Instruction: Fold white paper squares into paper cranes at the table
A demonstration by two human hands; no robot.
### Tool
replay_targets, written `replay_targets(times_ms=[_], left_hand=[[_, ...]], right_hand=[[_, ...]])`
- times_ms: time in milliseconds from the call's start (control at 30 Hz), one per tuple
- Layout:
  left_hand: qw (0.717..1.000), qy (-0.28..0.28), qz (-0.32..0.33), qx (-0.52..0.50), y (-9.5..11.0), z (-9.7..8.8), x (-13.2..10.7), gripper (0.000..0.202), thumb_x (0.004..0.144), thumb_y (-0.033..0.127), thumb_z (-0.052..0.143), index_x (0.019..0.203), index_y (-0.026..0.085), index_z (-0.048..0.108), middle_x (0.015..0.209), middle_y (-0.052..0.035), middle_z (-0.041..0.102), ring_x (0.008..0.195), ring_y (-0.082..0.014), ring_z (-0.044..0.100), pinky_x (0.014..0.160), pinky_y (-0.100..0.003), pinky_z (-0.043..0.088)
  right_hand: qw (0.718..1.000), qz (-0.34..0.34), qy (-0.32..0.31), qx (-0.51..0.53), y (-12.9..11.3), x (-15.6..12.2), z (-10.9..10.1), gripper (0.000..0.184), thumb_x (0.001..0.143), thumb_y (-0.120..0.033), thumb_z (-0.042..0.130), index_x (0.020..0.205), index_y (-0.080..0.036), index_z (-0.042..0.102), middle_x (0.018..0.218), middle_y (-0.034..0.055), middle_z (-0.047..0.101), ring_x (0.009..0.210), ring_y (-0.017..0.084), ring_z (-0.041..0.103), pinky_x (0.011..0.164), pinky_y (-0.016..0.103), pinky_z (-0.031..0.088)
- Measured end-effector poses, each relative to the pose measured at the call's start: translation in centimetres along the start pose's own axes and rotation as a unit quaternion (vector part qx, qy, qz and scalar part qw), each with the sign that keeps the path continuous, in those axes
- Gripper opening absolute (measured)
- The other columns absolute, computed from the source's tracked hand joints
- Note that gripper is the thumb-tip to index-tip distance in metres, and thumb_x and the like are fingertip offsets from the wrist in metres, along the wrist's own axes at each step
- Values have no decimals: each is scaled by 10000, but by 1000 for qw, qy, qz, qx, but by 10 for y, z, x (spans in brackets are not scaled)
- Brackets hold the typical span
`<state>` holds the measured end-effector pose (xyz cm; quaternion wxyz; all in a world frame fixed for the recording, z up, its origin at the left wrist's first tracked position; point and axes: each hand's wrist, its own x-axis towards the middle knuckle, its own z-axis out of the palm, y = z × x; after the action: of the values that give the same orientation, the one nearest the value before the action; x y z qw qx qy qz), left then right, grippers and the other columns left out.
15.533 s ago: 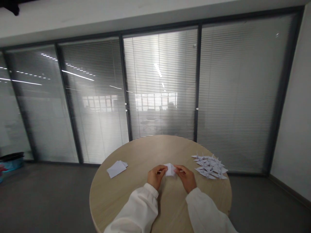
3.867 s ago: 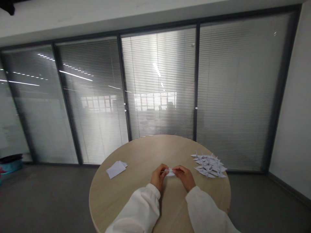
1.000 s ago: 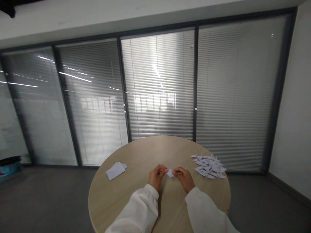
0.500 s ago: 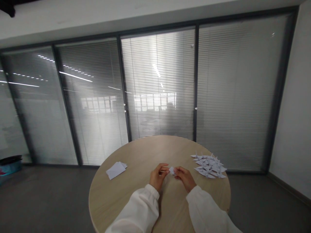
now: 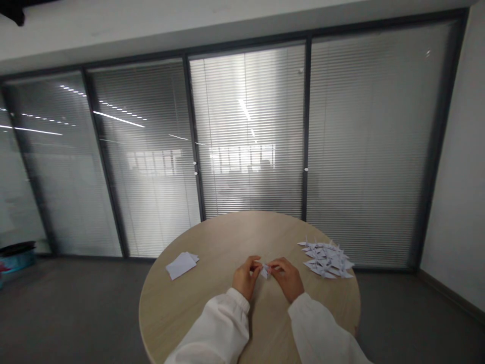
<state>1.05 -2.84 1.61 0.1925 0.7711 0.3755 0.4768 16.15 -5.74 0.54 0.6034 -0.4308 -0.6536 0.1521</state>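
A small piece of folded white paper [image 5: 264,271] is between my hands, above the middle of the round table. My left hand [image 5: 247,277] pinches its left side with thumb and fingers. From the right, my right hand [image 5: 287,277] grips the other side with closed fingertips. The fingertips hide part of the paper, and its exact folds are too small to make out. To the right lies a pile of folded paper cranes [image 5: 328,260]. On the left is a small stack of white paper sheets [image 5: 182,265], apart from both hands.
The round wooden table [image 5: 212,323] has its curved edge around my forearms. Behind it stands a glass partition with blinds [image 5: 250,126] in dark frames. A blue bin [image 5: 18,259] with a dark rim is on the floor at far left.
My right hand has shifted slightly left, closer to my left hand. The left fingers now meet the paper, and its visible shape has turned a little.
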Motion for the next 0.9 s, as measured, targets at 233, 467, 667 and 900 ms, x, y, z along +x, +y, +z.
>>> replay_targets(times_ms=[233, 467, 667, 900], left_hand=[[995, -21, 38, 86, -1, 0, -3, 227, 766, 287, 472, 984, 250, 520, 807, 9, 666, 771, -126, 610, 743, -263, 465], [996, -11, 41, 74, 1, -2, -4, 229, 765, 329, 472, 971, 275, 558, 815, 2, 674, 772, -152, 607, 740, -270, 446], [998, -13, 37, 57, 5, -1, -6, 230, 770, 320, 461, 977, 274, 550, 820, 7, 675, 770, -143, 613, 737, -256, 449], [998, -35, 25, 35, 9, -1, -6, 228, 768, 302, 461, 982, 263, 530, 818, 9, 664, 758, -130, 616, 742, -256, 461]], right_hand=[[1000, -3, -5, -24, 0, -1, 3, 143, 712, -328, 542, 736, -204, 609, 737, 8, 611, 695, 142, 567, 631, 246, 452], [1000, 6, -15, -7, 1, -1, 2, 206, 750, -370, 481, 740, -207, 606, 745, 17, 608, 711, 152, 556, 652, 249, 435], [1000, 10, -26, -14, -1, -2, 2, 214, 771, -381, 448, 757, -207, 572, 751, 18, 591, 701, 146, 546, 650, 245, 432], [998, 10, -52, -17, -3, -3, 3, 144, 779, -315, 447, 755, -209, 542, 732, 4, 588, 671, 133, 554, 629, 233, 439]])
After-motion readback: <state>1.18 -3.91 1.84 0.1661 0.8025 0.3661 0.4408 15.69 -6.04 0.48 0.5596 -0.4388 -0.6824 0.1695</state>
